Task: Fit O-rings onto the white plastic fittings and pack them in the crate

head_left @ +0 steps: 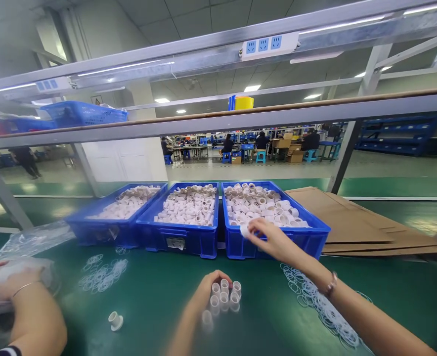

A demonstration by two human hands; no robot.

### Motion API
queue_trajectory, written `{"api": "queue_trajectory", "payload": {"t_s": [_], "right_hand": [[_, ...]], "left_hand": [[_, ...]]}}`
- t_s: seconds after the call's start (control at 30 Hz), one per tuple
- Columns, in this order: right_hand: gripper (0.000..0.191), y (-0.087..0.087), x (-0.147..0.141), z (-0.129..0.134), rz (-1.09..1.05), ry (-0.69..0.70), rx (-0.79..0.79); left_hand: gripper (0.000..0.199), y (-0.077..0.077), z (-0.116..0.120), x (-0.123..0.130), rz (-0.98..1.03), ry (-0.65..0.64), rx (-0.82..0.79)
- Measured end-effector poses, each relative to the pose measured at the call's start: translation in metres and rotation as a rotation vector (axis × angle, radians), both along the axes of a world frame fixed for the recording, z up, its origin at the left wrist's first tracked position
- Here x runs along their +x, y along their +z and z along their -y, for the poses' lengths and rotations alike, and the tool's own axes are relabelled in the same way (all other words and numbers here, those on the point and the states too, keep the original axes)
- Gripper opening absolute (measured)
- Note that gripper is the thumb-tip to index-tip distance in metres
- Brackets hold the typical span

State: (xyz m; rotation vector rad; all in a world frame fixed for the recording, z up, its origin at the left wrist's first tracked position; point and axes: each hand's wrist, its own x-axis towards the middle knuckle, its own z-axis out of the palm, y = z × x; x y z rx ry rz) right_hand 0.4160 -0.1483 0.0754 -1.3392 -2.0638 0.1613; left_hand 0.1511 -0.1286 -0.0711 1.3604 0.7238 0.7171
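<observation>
My left hand curls round the left and far side of a small cluster of white plastic pipe fittings standing upright on the green table. Some of its fingers are hidden behind them. Another white fitting stands blurred beside the cluster, nearest to me. Over the front edge of the right blue bin, my right hand pinches one white fitting between thumb and fingers. That bin is heaped with white plastic fittings.
Two more blue bins of white parts stand leftward. Thin pale rings lie under my right forearm, others at left. A flanged white piece sits left. Another person's hands touch a plastic bag. Cardboard sheets lie right.
</observation>
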Motion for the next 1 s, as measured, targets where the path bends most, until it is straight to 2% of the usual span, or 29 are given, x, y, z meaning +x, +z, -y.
{"api": "queue_trajectory", "payload": {"t_s": [0.07,0.13,0.23,0.3,0.33,0.4,0.5,0.53,0.57,0.6,0.63,0.67,0.7,0.77,0.8,0.83,0.87,0.93,1.0], "right_hand": [[0.017,-0.014,-0.013,0.036,0.061,0.088,-0.102],[0.012,-0.03,-0.026,0.061,0.144,0.118,-0.186],[0.01,-0.05,-0.039,0.074,0.27,0.137,-0.221],[0.012,-0.059,-0.043,0.072,0.345,0.133,-0.211],[0.013,-0.062,-0.044,0.07,0.375,0.132,-0.215],[0.014,-0.067,-0.044,0.066,0.419,0.136,-0.229],[0.012,-0.072,-0.036,0.069,0.477,0.136,-0.245],[0.011,-0.072,-0.032,0.074,0.494,0.133,-0.249],[0.011,-0.071,-0.027,0.079,0.511,0.129,-0.256],[0.011,-0.069,-0.022,0.086,0.531,0.125,-0.274],[0.011,-0.064,-0.016,0.093,0.552,0.12,-0.304],[0.011,-0.058,-0.01,0.099,0.569,0.118,-0.344],[0.011,-0.05,-0.005,0.103,0.574,0.117,-0.387],[0.012,-0.028,0.005,0.103,0.528,0.122,-0.451],[0.013,-0.016,0.008,0.097,0.476,0.123,-0.447],[0.014,-0.003,0.012,0.087,0.418,0.117,-0.417],[0.016,0.008,0.015,0.074,0.367,0.092,-0.366],[0.018,0.026,0.019,0.037,0.329,-0.06,-0.251],[0.02,0.033,0.022,-0.005,0.347,-0.288,-0.189]], "left_hand": [[0.054,0.0,0.0,0.001,0.031,-0.023,-0.011],[0.053,-0.004,0.003,0.007,0.079,-0.038,-0.068],[0.053,-0.008,0.011,0.018,0.102,-0.051,-0.143],[0.053,0.0,0.015,0.017,0.051,-0.022,-0.104],[0.054,0.011,0.013,0.009,0.019,0.003,-0.073],[0.057,0.049,-0.003,-0.029,-0.021,0.074,-0.009],[0.064,0.132,-0.048,-0.125,-0.035,0.243,0.076],[0.061,0.156,-0.063,-0.154,-0.111,0.314,0.118],[0.056,0.171,-0.075,-0.175,-0.125,0.375,0.143],[0.052,0.177,-0.08,-0.183,-0.127,0.398,0.155],[0.048,0.171,-0.079,-0.177,-0.138,0.38,0.154],[0.043,0.155,-0.071,-0.159,-0.148,0.342,0.145],[0.04,0.131,-0.057,-0.13,-0.162,0.28,0.133],[0.043,0.071,-0.024,-0.061,-0.114,0.169,0.125],[0.045,0.044,-0.009,-0.03,-0.089,0.062,0.086],[0.045,0.022,0.003,-0.006,-0.061,-0.003,0.059],[0.045,0.007,0.01,0.01,-0.038,-0.02,0.046],[0.044,-0.004,0.014,0.019,-0.014,-0.026,0.031],[0.044,0.001,0.01,0.012,-0.01,-0.013,0.026]]}}
